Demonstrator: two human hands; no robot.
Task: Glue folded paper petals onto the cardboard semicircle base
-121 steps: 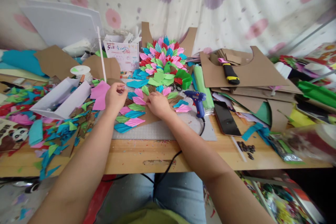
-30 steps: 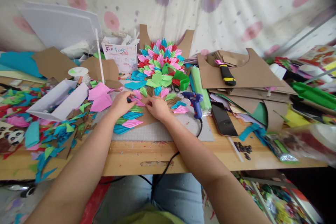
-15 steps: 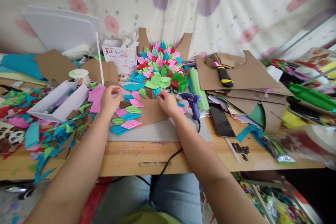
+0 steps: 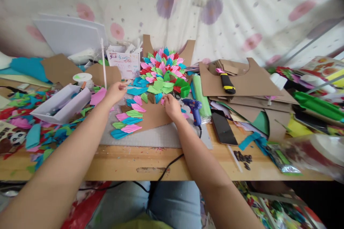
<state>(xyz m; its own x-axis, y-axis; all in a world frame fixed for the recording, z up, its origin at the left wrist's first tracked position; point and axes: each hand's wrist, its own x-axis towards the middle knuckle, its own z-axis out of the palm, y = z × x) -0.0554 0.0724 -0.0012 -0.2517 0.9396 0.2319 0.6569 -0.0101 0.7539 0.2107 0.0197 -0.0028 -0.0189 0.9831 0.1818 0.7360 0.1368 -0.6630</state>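
Observation:
A piece of brown cardboard (image 4: 156,114) lies on the grey mat, with folded pink, blue, green and brown paper petals (image 4: 131,120) along its left and far edges. My right hand (image 4: 172,107) is closed in a pinch at the cardboard's far edge; a bit of pink paper petal (image 4: 162,101) shows at its fingertips. Beside it on the board is a blue petal (image 4: 158,97). My left hand (image 4: 116,92) hovers left of the loose blue petals (image 4: 137,91), its fingers loosely bent and apart, with nothing visible in them. Light green petals (image 4: 160,86) lie in a pile beyond the cardboard.
A blue glue gun (image 4: 194,109) stands right of my right hand, its black cord (image 4: 172,162) running off the table edge. Behind is a cardboard piece covered in colourful petals (image 4: 163,62). A phone (image 4: 223,127), cardboard stack (image 4: 242,82), white box (image 4: 61,105) and paper scraps surround the mat.
My left hand has shifted slightly away towards the blue petals, its fingers reaching further right. My right hand stays pinched at the board's far edge, slightly right along it. The view has shifted a little.

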